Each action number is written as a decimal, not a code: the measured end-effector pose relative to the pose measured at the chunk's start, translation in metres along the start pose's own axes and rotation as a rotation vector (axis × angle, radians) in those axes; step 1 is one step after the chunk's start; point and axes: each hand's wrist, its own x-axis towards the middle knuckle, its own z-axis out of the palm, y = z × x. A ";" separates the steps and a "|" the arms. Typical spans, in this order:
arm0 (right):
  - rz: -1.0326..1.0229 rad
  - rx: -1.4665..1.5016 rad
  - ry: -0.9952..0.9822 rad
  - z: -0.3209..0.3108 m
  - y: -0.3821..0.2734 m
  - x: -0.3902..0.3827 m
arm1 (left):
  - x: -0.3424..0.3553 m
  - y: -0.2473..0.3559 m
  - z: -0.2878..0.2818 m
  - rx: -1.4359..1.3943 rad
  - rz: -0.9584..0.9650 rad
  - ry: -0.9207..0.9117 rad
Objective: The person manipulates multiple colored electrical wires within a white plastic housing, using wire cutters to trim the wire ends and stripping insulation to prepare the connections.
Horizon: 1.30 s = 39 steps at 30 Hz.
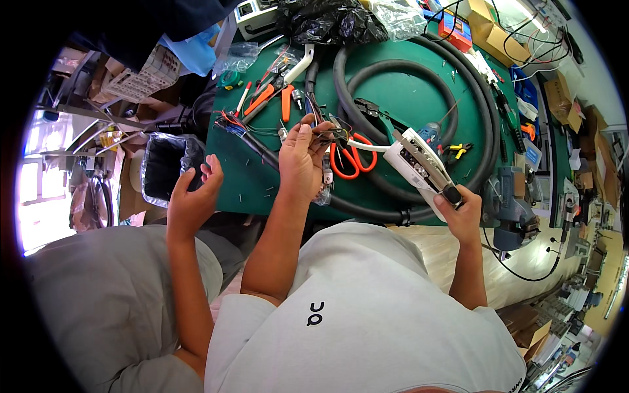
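Observation:
My left hand [299, 157] is raised over the green bench [255, 190], its fingers closed round thin wires [331, 131] at the end of a dark sheathed cable [313, 82]. My right hand [458, 213] grips the lower end of a white plastic housing [409, 160], open along one side with dark internal parts showing and a white lead at its upper left. Red-handled scissors [344, 167] lie beneath that lead, between my hands. Pliers with orange handles [286, 98] lie above my left hand. A blue tool [429, 136] and small yellow pliers [457, 150] are behind the housing.
A co-worker's hand [200, 190] hovers left of my left forearm, beside a black-lined bin [164, 170]. Thick coiled cable [481, 111] covers much of the bench. Another cable end with exposed wires [232, 121] lies left. A grey vise [508, 209] stands at the right edge.

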 end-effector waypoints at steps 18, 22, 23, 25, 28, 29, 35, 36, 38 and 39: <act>0.028 -0.131 -0.063 0.000 0.002 0.003 | -0.015 0.000 -0.010 0.278 0.036 0.034; 0.003 -0.119 -0.047 0.000 0.000 0.003 | -0.031 0.013 0.007 0.183 0.005 -0.012; 0.008 -0.119 -0.049 0.000 -0.001 0.003 | -0.042 0.019 0.021 0.063 -0.009 -0.053; 0.016 -0.129 -0.056 0.001 -0.003 0.003 | -0.045 0.024 0.022 -0.024 -0.070 -0.060; 0.012 -0.097 -0.066 0.002 -0.001 0.003 | -0.032 0.019 -0.006 0.142 -0.124 -0.088; 0.039 -0.053 -0.070 0.002 -0.001 0.002 | -0.033 0.016 -0.010 0.232 -0.072 -0.171; 0.095 0.049 -0.073 0.001 0.000 0.000 | -0.027 0.023 0.014 -0.976 -0.716 0.354; 0.099 0.053 -0.065 0.001 0.002 -0.001 | -0.030 0.032 0.030 -1.099 -0.808 0.461; 0.101 0.064 -0.053 0.001 0.003 -0.001 | -0.036 0.044 0.055 -1.357 -0.987 0.683; 0.098 0.079 -0.049 0.002 0.002 -0.001 | -0.038 0.046 0.059 -1.486 -1.070 0.798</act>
